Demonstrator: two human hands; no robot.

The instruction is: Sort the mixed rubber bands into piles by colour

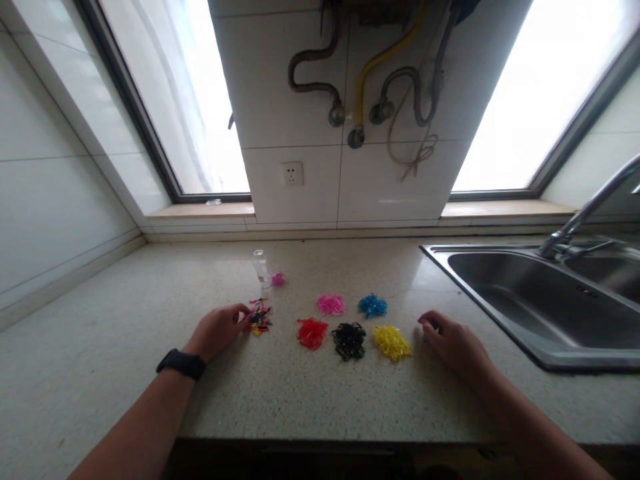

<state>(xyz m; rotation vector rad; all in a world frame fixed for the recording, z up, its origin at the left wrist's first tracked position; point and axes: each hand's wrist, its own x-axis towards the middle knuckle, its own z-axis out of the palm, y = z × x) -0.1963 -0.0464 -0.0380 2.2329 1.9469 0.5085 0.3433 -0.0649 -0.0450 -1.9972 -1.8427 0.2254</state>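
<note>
My left hand (pixel 217 330), with a dark band on its wrist, is at the left edge of a small pile of mixed-colour rubber bands (pixel 261 319). Its thumb and fingertips are pinched together against the pile; what is between them is too small to make out. Sorted heaps of small rubber bands lie to the right: red (pixel 313 333), black (pixel 349 341), yellow (pixel 393 343), pink (pixel 331 305) and blue (pixel 373 305). My right hand (pixel 453 343) rests on the counter just right of the yellow heap, loosely curled, thumb and forefinger apart, holding nothing.
A clear bottle (pixel 261 269) stands behind the mixed pile, with a pink cap-like piece (pixel 278 279) beside it. The steel sink (pixel 500 313) and faucet (pixel 565 237) are on the right. Pipes and a socket (pixel 292 173) are on the tiled wall behind the speckled counter (pixel 300 407).
</note>
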